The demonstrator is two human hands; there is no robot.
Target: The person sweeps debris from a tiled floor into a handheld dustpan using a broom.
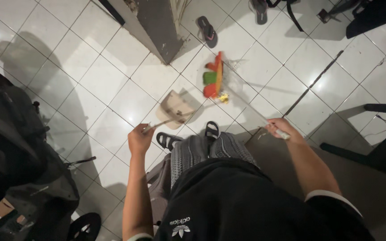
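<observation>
My left hand [139,139] grips the thin handle of a beige dustpan [175,108] whose pan rests on the white tile floor ahead of my feet. My right hand [283,128] holds the pale handle of a broom. Its head [214,76], with red, green and orange bristles, sits on the floor just right of the dustpan, blurred. A small yellow scrap [224,97] lies by the bristles. My feet in black sandals [211,130] stand just behind the dustpan.
A grey pillar base [157,27] stands at the top centre. Loose sandals [207,30] lie beyond it. A dark motorbike [18,147] fills the left side. Black furniture legs [380,134] and a dark mat [371,187] are at the right.
</observation>
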